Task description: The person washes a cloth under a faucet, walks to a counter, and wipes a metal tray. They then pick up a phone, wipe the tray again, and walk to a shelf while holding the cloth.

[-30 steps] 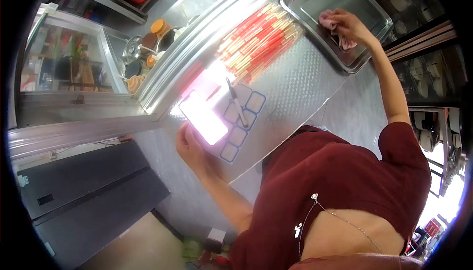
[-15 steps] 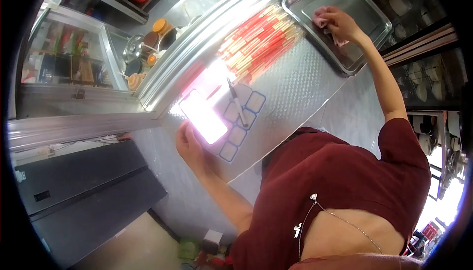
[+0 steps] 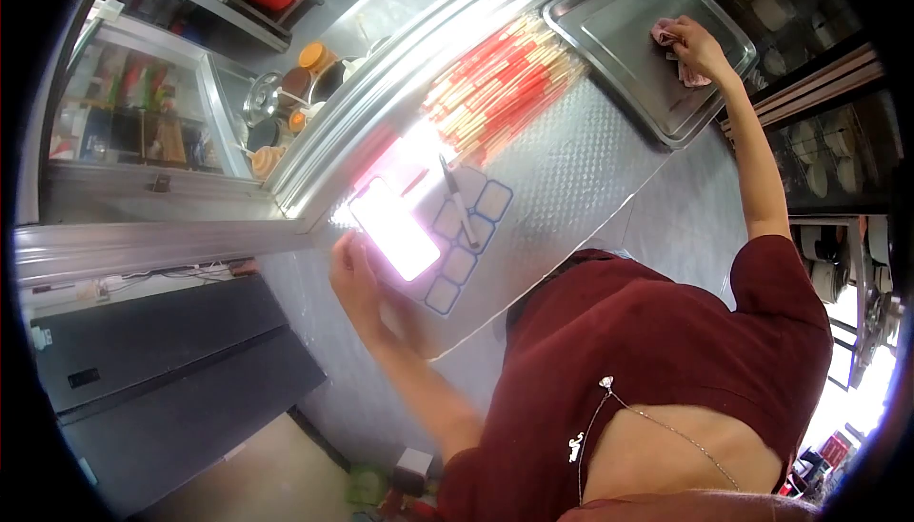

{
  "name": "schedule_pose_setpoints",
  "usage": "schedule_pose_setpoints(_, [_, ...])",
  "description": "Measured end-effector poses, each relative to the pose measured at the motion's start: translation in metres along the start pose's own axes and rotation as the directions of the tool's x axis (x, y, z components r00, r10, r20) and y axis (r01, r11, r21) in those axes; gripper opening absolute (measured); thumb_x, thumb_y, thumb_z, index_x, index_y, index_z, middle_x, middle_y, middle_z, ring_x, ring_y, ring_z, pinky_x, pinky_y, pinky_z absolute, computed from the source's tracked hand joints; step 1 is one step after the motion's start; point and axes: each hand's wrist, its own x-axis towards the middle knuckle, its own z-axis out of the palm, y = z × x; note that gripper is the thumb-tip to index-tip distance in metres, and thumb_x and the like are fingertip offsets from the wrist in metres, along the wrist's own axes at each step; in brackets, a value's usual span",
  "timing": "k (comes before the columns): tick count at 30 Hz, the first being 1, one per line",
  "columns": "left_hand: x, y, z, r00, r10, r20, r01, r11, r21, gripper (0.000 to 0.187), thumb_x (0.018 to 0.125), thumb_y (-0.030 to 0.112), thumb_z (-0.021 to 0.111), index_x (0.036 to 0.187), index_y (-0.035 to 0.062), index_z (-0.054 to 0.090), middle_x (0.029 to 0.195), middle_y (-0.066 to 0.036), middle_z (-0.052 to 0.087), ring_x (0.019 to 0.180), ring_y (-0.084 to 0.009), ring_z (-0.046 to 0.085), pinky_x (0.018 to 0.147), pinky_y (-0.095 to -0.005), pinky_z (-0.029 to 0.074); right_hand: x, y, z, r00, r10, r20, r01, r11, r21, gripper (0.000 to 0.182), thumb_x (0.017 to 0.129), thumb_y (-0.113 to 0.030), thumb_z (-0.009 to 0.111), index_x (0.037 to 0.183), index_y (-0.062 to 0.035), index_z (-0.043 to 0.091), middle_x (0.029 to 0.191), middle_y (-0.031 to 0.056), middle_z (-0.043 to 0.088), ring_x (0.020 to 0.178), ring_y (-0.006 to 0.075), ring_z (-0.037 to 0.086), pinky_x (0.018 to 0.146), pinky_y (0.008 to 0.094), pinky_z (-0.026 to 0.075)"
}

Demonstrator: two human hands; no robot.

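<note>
My right hand [image 3: 700, 50] grips a crumpled pink cloth [image 3: 693, 76] over the metal tray [image 3: 624, 31]; part of the cloth hangs below my fingers and looks to touch the tray floor. Beside the left long edge of a phone [image 3: 398, 231] with a glaring white screen is my left hand [image 3: 354, 274], its fingers curled together with nothing visible in them. Glare hides whether a fingertip touches the phone. A marker pen [image 3: 460, 203] lies just right of the phone, across a sheet of blue-outlined blank labels [image 3: 459, 263].
Many red-wrapped chopsticks [image 3: 500, 84] lie in a heap on the textured metal counter [image 3: 562, 174], between phone and tray. Beyond the metal window frame [image 3: 381, 93] stand jars and an orange-lidded container [image 3: 312, 52]. A dark cabinet [image 3: 181, 360] is at lower left.
My right hand has carried the cloth rightward across the tray. My left hand has shifted slightly left, away from the phone. The phone, pen and chopsticks stay in place.
</note>
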Motion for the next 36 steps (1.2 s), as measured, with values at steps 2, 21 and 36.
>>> schedule_pose_setpoints(2, [0.008,0.013,0.003,1.000,0.017,-0.023,-0.015,0.996,0.087,0.027,0.085,0.015,0.053,0.106,-0.0023,0.057,0.083,-0.004,0.056,0.072,-0.0114,0.051,0.065,-0.0244,0.042,-0.003,-0.011,-0.001,0.997,-0.057,0.048,0.054,0.997,0.062,0.031,0.073,0.002,0.051,0.103,0.0007,0.058,0.105,0.0143,0.054,0.098,0.0307,0.053,0.084,0.0315,0.042])
schedule_pose_setpoints(21, [0.004,0.004,0.004,0.982,0.120,0.146,-0.133,0.988,0.079,0.041,0.082,0.001,0.047,0.124,0.0002,0.043,0.087,-0.004,0.054,0.073,-0.0106,0.050,0.067,-0.0219,0.044,-0.006,-0.019,-0.002,0.991,-0.130,0.021,0.126,0.982,0.138,0.030,0.073,-0.001,0.052,0.101,-0.0053,0.061,0.105,0.0110,0.055,0.096,0.0305,0.054,0.082,0.0340,0.044])
schedule_pose_setpoints(36, [0.003,-0.002,0.009,0.992,0.114,0.050,-0.116,0.993,0.032,0.031,0.086,0.006,0.046,0.116,0.0002,0.052,0.084,-0.002,0.054,0.073,-0.0094,0.049,0.066,-0.0202,0.042,0.025,-0.001,0.015,0.996,-0.073,-0.050,0.078,0.992,0.103,0.029,0.075,-0.005,0.051,0.101,-0.0094,0.062,0.107,0.0134,0.056,0.098,0.0327,0.054,0.082,0.0360,0.044])
